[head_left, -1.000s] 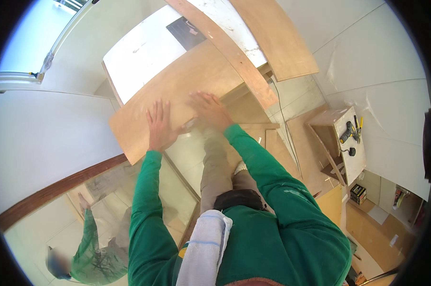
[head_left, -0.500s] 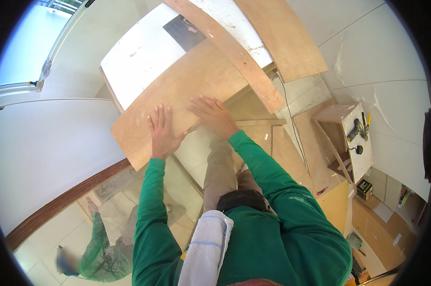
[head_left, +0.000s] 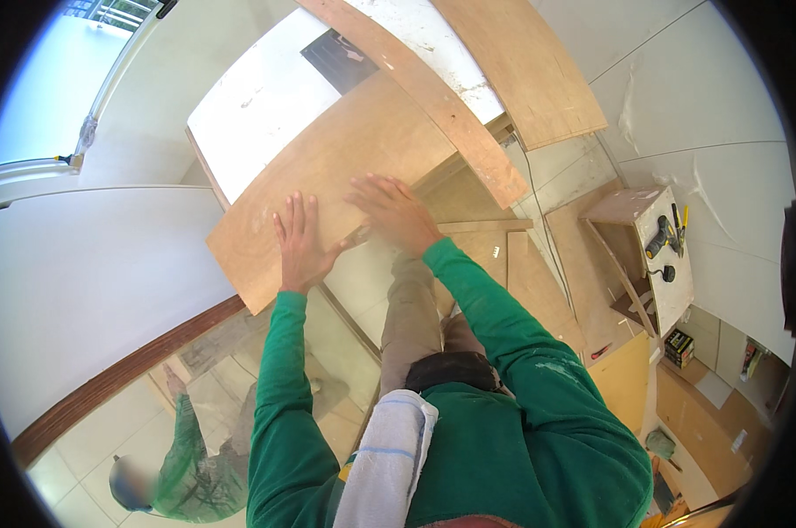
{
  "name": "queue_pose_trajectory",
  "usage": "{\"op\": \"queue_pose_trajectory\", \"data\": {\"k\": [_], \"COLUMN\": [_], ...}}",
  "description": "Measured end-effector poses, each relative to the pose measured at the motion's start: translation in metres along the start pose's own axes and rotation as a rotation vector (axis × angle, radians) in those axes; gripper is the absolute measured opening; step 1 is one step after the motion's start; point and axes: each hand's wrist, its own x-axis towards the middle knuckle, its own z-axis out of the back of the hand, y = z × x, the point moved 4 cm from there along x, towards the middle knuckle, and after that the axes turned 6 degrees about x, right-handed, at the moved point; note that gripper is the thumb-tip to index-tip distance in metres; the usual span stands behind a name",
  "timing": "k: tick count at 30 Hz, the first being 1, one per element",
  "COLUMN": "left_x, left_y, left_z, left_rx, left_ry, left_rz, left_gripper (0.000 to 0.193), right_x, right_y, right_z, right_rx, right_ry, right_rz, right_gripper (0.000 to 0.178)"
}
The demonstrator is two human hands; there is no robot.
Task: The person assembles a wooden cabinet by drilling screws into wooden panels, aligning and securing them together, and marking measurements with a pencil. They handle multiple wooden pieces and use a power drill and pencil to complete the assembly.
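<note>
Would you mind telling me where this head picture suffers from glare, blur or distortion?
Head view: daylight washes out the window at upper left; the right hand is slightly motion-blurred, the left hand sharper on the plywood panel; the fisheye bends the long plank into a curve; the corners are black.

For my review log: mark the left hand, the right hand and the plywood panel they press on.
left hand point(head_left: 301, 246), head view, back of the hand
right hand point(head_left: 394, 214), head view, back of the hand
plywood panel point(head_left: 363, 145), head view, bare upper face
</note>
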Motion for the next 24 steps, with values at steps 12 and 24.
{"op": "queue_pose_trajectory", "data": {"k": [12, 24], "left_x": [0.008, 0.018], "left_y": [0.007, 0.016], "left_z": [0.0, 0.001], "left_rx": [0.007, -0.004], "left_ry": [0.004, -0.013], "left_rz": [-0.006, -0.013], "left_gripper": [0.118, 0.117], "right_x": [0.011, 0.023], "right_y": [-0.003, -0.006], "right_z": [-0.004, -0.005], "right_rx": [-0.001, 0.016], "right_ry": [-0.014, -0.038], "right_rz": [0.014, 0.027], "right_gripper": [0.062, 0.062]}}
